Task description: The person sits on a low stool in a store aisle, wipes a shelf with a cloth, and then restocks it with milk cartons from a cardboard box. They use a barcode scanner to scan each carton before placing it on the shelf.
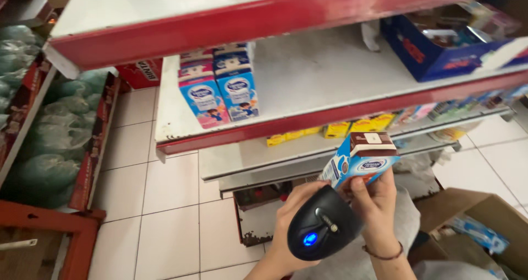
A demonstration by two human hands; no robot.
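While the right hand [379,206] grips a small milk carton [360,162] from below at the lower centre-right of the frame, the left hand [294,225] is wrapped around a black handheld barcode scanner [322,222] just beside it. The carton is blue and white with a brown top, and it is tilted so that one side panel faces the scanner's head, apparently so the printed code can be read. A blue light glows on the scanner's back, which faces the camera. A thin dark bracelet [383,254] circles the right wrist.

Above the hands, red-edged white shelves [308,73] run across the upper frame. Two rows of similar cartons, one pink [201,95] and one blue [237,87], stand upright at the shelf's front edge, faces outward, as stock is shown for sale. A blue tray-like box [434,51] sits at the upper right. Yellow packets [335,129] line a lower shelf. At the lower right an open cardboard box [484,225] rests on the white tiled floor [165,203], close to hand. Bagged green goods [49,148] fill a red rack on the left.
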